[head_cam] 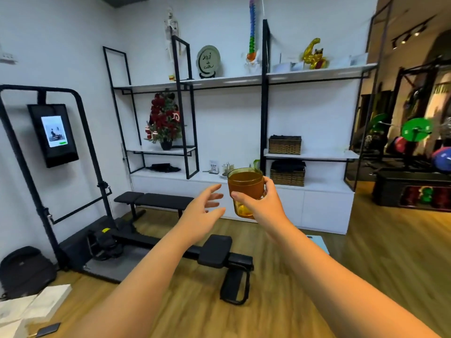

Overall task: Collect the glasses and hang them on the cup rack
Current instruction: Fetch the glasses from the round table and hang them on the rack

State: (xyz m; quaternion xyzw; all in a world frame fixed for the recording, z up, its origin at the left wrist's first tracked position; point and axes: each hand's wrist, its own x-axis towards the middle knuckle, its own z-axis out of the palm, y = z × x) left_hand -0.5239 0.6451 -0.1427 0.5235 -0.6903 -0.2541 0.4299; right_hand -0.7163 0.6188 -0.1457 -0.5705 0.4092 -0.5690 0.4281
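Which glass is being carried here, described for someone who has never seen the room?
Start at the white wall shelving with black frames. In front of its low counter, the right hand holds up an amber glass. It is the only tinted tumbler in a hand; the left hand beside it is open and empty.

Air between my open left hand [203, 211] and my right hand [262, 203], closed round the amber glass [245, 189], is unobstructed. Ahead, the white counter [195, 176] carries small glassware [228, 168] and a card [214, 166], with bare surface to their left. Black shelf uprights [264, 93] flank that opening. Below my forearms, a black bench [156, 200] and exercise machine [217, 252] occupy the floor.
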